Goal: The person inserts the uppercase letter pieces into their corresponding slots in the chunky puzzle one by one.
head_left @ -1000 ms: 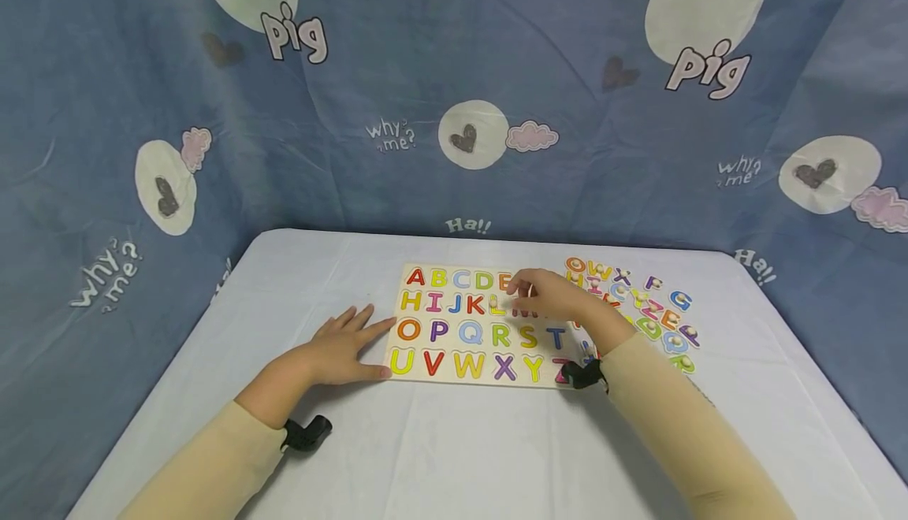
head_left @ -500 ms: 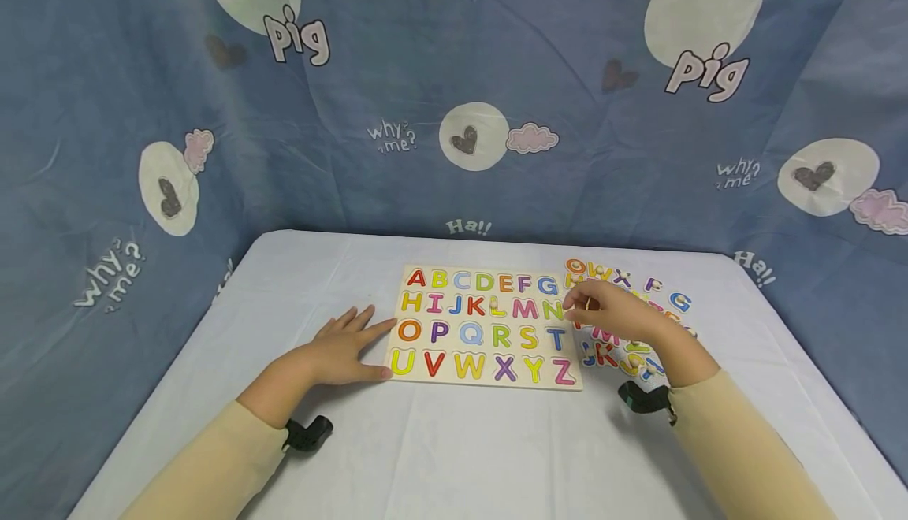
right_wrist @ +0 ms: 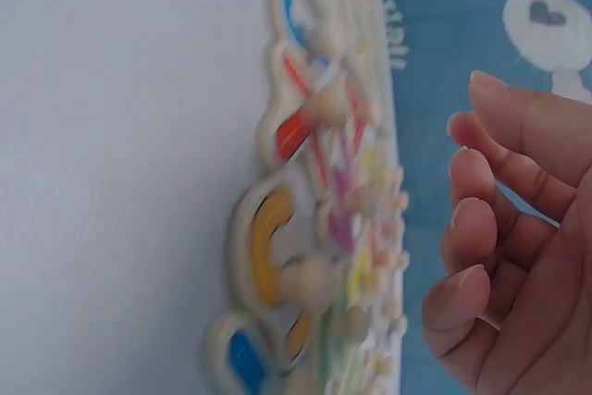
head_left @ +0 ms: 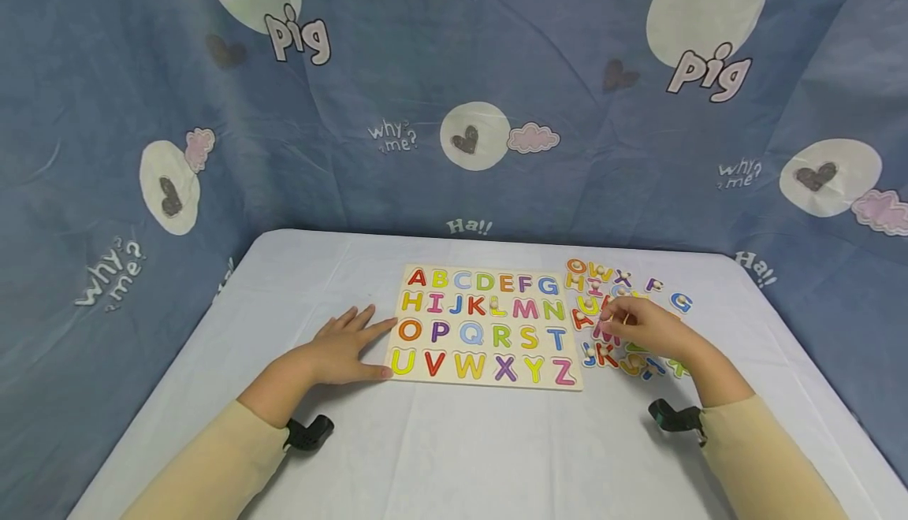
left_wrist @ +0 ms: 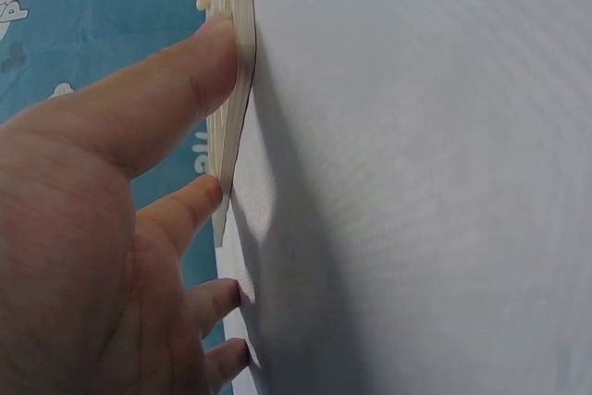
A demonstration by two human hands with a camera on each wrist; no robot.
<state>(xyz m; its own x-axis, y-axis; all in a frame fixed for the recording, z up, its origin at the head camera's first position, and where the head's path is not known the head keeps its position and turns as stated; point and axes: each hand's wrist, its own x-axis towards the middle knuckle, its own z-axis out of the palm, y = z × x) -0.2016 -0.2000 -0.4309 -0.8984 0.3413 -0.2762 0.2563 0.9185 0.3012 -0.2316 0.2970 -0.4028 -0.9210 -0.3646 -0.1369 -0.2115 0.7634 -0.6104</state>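
A wooden alphabet puzzle board [head_left: 548,370] lies flat, printed with rows of coloured letters. A knobbed L piece [head_left: 499,306] sits in its second row. My left hand [head_left: 340,354] is spread beside the board; in the left wrist view its thumb [left_wrist: 215,62] and a fingertip touch the board's edge. Over the loose letter pieces at the right hovers my right hand [head_left: 649,327], fingers loosely bent and holding nothing. The pink M piece [head_left: 606,336] is right at its fingertips in the head view. The right wrist view shows air between thumb and fingers, with knobbed pieces beyond.
Knobbed letters are crowded right of the board, including a red K [head_left: 606,355], an orange O [head_left: 576,266] and a blue G [head_left: 681,302], some overlapping. A white cloth [head_left: 454,457] covers the table. Behind hangs a blue printed curtain [head_left: 582,189].
My right hand has moved from above the board's upper right, rightward and nearer to me, over the loose letters. The left hand has stayed at the board's left edge.
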